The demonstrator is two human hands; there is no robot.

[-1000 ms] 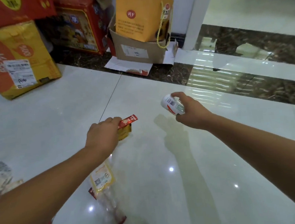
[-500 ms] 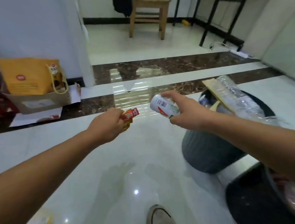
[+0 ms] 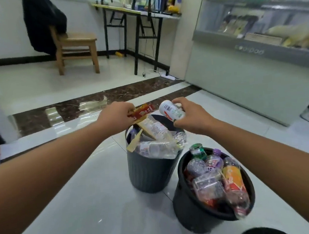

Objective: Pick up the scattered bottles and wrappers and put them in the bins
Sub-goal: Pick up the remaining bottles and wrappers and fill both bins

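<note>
Left hand (image 3: pixel 115 116) pinches a red wrapper (image 3: pixel 141 112), right hand (image 3: pixel 191 116) grips a white bottle (image 3: pixel 171 112), both above the grey bin (image 3: pixel 151 171)

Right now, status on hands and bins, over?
Left hand grips red wrapper. Right hand grips white bottle. Both at grey bin, heaped full. Nothing dropped yet.

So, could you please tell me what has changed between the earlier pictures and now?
The person turned from the littered floor to the bins; the left hand and right hand now reach toward the full grey bin, the black bin nearer. Unchanged: the left hand grips the red wrapper, the right the small white bottle; neither is released.
</note>
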